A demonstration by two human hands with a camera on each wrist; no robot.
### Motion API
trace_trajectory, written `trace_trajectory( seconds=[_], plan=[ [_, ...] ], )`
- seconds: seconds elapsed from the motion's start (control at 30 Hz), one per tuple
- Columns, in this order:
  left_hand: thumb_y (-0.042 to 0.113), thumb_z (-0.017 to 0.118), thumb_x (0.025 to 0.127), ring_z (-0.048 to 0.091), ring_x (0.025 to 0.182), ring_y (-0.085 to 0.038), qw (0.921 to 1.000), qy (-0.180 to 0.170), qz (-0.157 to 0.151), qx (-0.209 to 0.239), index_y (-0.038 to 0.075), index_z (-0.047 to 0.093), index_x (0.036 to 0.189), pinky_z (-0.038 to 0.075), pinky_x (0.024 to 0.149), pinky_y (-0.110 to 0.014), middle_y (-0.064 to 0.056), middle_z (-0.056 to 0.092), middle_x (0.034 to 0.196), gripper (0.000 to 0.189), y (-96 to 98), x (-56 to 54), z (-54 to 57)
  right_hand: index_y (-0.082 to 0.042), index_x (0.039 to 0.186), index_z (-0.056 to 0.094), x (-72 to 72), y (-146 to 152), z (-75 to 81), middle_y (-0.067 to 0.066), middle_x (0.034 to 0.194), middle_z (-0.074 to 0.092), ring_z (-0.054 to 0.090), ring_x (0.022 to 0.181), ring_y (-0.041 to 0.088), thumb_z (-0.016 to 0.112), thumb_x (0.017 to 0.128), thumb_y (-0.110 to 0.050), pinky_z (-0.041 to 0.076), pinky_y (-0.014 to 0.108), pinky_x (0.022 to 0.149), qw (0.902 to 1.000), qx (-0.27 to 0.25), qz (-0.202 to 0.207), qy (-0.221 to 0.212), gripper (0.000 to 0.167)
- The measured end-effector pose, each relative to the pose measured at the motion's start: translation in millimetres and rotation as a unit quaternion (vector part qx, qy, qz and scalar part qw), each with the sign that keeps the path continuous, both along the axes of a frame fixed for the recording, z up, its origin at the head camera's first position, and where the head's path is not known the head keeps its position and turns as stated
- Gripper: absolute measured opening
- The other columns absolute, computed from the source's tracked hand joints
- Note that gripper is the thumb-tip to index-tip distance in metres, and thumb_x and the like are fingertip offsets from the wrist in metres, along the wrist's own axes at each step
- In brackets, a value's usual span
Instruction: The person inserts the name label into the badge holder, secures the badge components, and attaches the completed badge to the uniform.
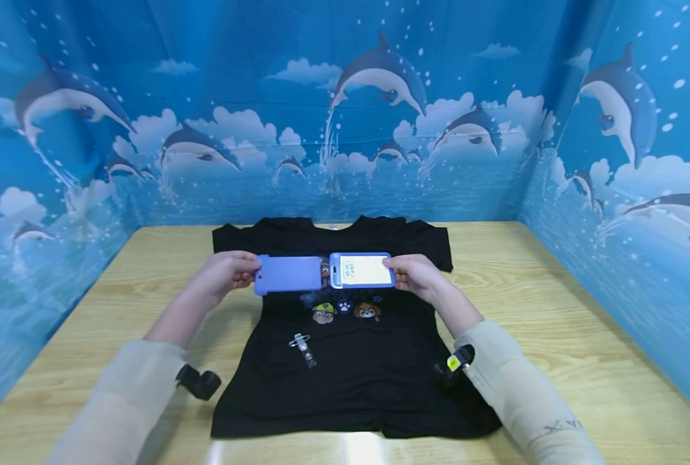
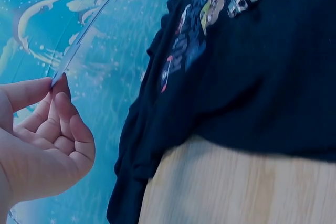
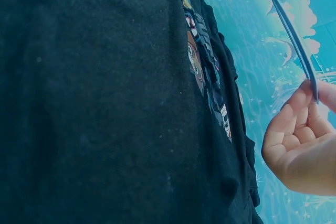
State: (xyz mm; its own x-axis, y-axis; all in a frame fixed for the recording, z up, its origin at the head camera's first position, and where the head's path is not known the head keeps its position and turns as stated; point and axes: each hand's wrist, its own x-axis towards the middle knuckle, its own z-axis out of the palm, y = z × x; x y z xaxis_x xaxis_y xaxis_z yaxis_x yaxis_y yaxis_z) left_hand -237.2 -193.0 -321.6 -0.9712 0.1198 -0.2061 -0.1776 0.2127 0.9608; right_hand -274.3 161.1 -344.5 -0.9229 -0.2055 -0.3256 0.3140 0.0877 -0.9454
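In the head view, my left hand (image 1: 229, 268) pinches the left end of a plain blue-violet card holder cover (image 1: 291, 274) between thumb and fingers. My right hand (image 1: 417, 276) pinches the right end of a blue-framed card holder (image 1: 332, 271) with a white card (image 1: 365, 270) in it, lettered "ID/IC CARD". The two pieces are held level side by side, a small gap between them, above a black T-shirt (image 1: 345, 374). Both wrist views show the pieces nearly edge-on: the cover (image 2: 65, 65) at the left fingertips, the framed holder (image 3: 299, 45) at the right.
A badge clip (image 1: 303, 349) with a safety pin and clear strap lies on the shirt's lower left. Cartoon dog prints (image 1: 324, 313) mark the shirt's chest. Under it is a wooden table (image 1: 554, 310), enclosed by a blue dolphin-print curtain (image 1: 252, 77).
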Motion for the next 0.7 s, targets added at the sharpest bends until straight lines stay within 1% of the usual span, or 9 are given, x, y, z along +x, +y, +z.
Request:
trace_trajectory(
  seconds=[0.13,0.27,0.5,0.7],
  plan=[
    [0.01,0.046,0.095,0.05,0.073,-0.012,0.9999,-0.001,-0.001,0.012,-0.008,0.05,0.113,0.046,0.074,-0.028,-0.002,0.053,0.08,0.025,8.5,0.7,4.9,0.007,0.113,0.055,0.0,0,0.1,0.002,0.074,0.061,0.056,0.063,0.01,0.057,0.092,-0.017,0.045,0.024,0.063,1.0,0.0,0.0,0.004,0.032],
    [0.008,0.047,0.095,0.05,0.072,-0.012,0.9997,0.001,-0.003,0.024,-0.008,0.05,0.111,0.046,0.072,-0.027,-0.001,0.053,0.078,0.023,16.1,0.3,7.5,0.007,0.114,0.055,0.5,-1,0.3,0.002,0.073,0.062,0.056,0.062,0.009,0.058,0.092,-0.017,0.045,0.023,0.062,1.0,0.0,-0.002,0.001,0.032],
    [0.007,0.049,0.093,0.05,0.069,-0.012,0.9992,-0.007,0.005,0.04,-0.005,0.052,0.105,0.045,0.066,-0.025,-0.001,0.053,0.077,0.017,24.3,-1.8,6.1,0.008,0.118,0.054,2.6,-3,0.1,0.002,0.074,0.062,0.056,0.062,0.009,0.058,0.092,-0.017,0.046,0.023,0.061,1.0,0.003,-0.003,-0.001,0.036],
    [0.006,0.049,0.092,0.05,0.068,-0.012,0.9991,-0.005,0.008,0.04,-0.005,0.053,0.104,0.045,0.069,-0.028,-0.001,0.053,0.077,0.016,26.4,-3.8,2.3,0.009,0.119,0.052,2.7,-3,1.2,0.001,0.073,0.062,0.055,0.061,0.009,0.057,0.092,-0.018,0.045,0.022,0.06,1.0,0.003,-0.002,0.0,0.038]
  ],
)
